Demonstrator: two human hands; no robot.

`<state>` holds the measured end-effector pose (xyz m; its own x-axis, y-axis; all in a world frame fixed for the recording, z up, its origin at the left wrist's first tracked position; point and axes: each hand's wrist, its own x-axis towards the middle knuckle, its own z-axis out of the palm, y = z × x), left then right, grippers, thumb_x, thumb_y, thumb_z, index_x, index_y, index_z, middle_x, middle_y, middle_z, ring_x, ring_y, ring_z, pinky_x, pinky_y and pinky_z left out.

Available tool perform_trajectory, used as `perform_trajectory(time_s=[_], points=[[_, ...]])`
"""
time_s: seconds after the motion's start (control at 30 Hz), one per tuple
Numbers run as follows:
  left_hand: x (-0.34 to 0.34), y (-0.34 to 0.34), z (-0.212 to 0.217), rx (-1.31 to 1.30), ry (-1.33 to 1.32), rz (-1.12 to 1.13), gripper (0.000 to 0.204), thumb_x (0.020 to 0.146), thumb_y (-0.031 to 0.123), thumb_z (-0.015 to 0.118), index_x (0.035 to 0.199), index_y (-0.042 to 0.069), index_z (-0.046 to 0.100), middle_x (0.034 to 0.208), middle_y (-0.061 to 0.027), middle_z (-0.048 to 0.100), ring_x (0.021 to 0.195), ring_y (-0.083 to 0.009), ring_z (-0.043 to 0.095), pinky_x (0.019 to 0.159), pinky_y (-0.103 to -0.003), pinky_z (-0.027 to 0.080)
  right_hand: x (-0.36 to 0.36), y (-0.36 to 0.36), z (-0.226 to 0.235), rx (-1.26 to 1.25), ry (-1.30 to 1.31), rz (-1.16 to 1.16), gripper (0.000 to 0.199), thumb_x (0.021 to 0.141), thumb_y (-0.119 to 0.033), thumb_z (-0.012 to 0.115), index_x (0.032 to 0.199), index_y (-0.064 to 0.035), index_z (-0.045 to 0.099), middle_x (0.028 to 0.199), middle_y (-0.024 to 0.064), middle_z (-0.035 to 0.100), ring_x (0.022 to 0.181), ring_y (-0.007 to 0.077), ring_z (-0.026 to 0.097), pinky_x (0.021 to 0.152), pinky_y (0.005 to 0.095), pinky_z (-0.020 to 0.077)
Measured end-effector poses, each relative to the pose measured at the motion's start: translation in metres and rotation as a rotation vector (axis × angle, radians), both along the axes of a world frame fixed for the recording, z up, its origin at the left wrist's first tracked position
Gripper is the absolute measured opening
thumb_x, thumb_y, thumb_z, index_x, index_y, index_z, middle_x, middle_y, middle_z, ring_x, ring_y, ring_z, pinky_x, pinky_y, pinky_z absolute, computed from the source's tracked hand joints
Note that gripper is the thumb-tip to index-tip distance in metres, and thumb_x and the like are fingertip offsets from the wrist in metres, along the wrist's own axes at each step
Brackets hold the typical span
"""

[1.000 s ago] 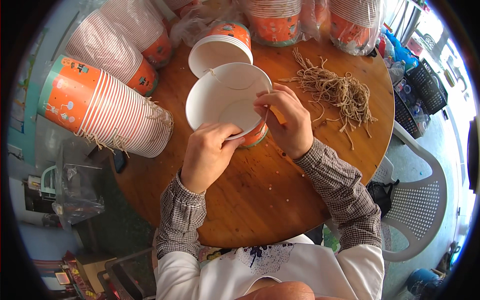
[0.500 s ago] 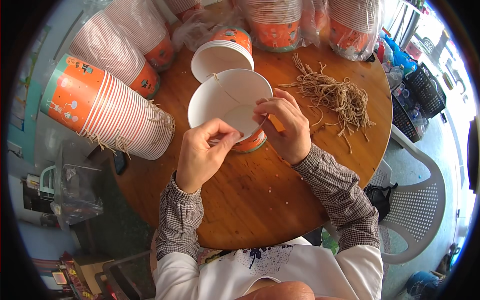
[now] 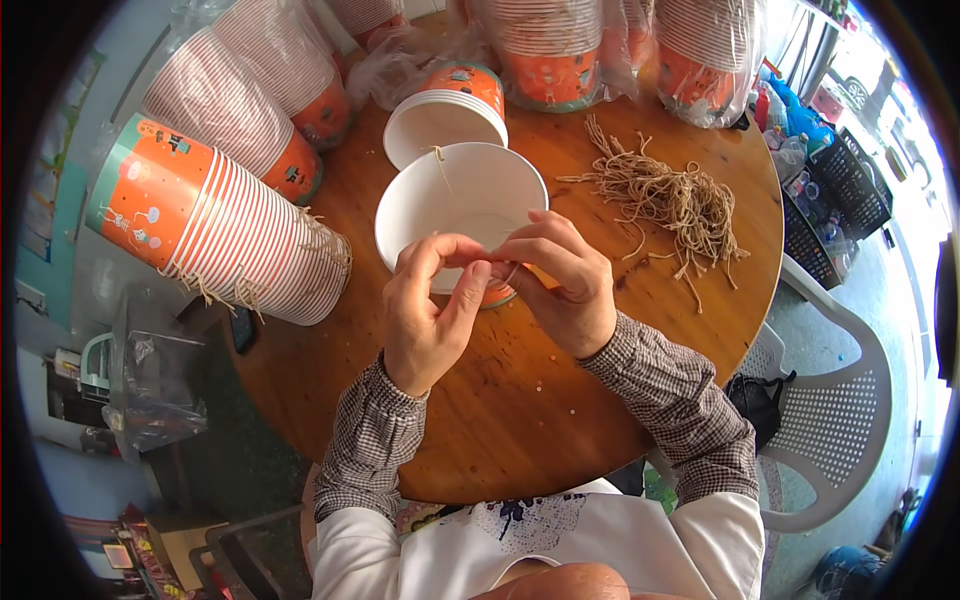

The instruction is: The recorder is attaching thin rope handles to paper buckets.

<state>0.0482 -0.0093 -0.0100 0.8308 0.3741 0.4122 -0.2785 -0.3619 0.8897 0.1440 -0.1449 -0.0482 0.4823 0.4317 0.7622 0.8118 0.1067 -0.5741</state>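
A white-lined paper bucket [image 3: 425, 205] with an orange outside stands in front of me, its mouth tilted toward me. A tan twine [image 3: 445, 172] hangs over its far rim into the inside. My left hand [image 3: 428, 318] and my right hand [image 3: 568, 290] meet at the near rim, thumbs and forefingers pinched together. A thin bit of twine shows at the right fingertips; what the left fingertips pinch is mostly hidden, but they press on the same spot. Behind this bucket a few nested buckets [image 3: 440, 130] lie on their side.
A loose heap of twine [image 3: 690, 205] lies to the right on the round wooden table [image 3: 530, 430]. At left leans a long stack of nested buckets [image 3: 250, 235] with twine ends along its rims. Bagged bucket stacks [image 3: 553, 60] line the back. A white plastic chair [image 3: 835, 420] stands at right.
My right hand has come down and left, and my left hand slightly right, so their fingertips now meet at the near rim. Less twine shows inside the bucket.
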Motion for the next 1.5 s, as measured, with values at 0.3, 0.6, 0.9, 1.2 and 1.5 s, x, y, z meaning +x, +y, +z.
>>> perform_trajectory(time_s=[0.3,0.6,0.9,1.2,1.5], points=[[0.003,0.009,0.000,0.601,0.040,-0.034,0.008,0.090,0.009,0.067,0.097,0.004,0.067,0.088,-0.0045,0.071,0.084,-0.0172,0.069,0.097,-0.040,0.044,0.004,-0.002,0.004,0.078,0.007,0.027,0.025,0.073,0.002,0.074,0.095,-0.0063,0.066,0.093,0.0067,0.061,0.089,0.0271,0.061,0.078,0.0369,0.0523],[0.001,0.017,0.002,0.177,0.146,-0.070,0.011,0.090,0.010,0.069,0.094,-0.001,0.069,0.084,-0.0066,0.071,0.079,-0.0123,0.067,0.069,-0.024,0.053,0.011,-0.006,0.008,0.077,-0.388,0.035,0.032,0.074,-0.008,0.073,0.103,-0.0015,0.062,0.113,0.0131,0.062,0.100,0.0296,0.064,0.096,0.0453,0.0516],[-0.002,0.012,0.013,0.436,0.125,-0.301,0.006,0.087,0.009,0.070,0.088,0.004,0.069,0.082,-0.0047,0.071,0.078,-0.0142,0.067,0.096,-0.035,0.042,0.020,-0.010,0.010,-0.017,-0.207,0.048,0.023,0.078,0.002,0.067,0.100,-0.0038,0.065,0.107,0.0088,0.067,0.100,0.0285,0.065,0.095,0.0429,0.0519],[-0.002,0.016,0.006,-0.065,0.100,-0.178,0.017,0.095,0.010,0.062,0.100,-0.006,0.066,0.092,-0.0072,0.071,0.081,-0.0093,0.066,0.073,-0.022,0.055,0.023,-0.022,0.017,-0.059,0.006,0.184,0.024,0.078,-0.004,0.065,0.102,-0.0077,0.066,0.108,0.0057,0.066,0.107,0.0231,0.061,0.109,0.0474,0.0322],[-0.003,0.018,0.007,-0.050,0.132,-0.162,0.016,0.098,0.009,0.058,0.104,-0.005,0.063,0.098,-0.0062,0.068,0.089,-0.0113,0.065,0.083,-0.026,0.055,0.013,-0.011,0.015,-0.140,-0.150,0.058,0.027,0.074,-0.016,0.080,0.098,-0.0122,0.067,0.101,-0.0008,0.065,0.104,0.0192,0.060,0.109,0.0490,0.0304]])
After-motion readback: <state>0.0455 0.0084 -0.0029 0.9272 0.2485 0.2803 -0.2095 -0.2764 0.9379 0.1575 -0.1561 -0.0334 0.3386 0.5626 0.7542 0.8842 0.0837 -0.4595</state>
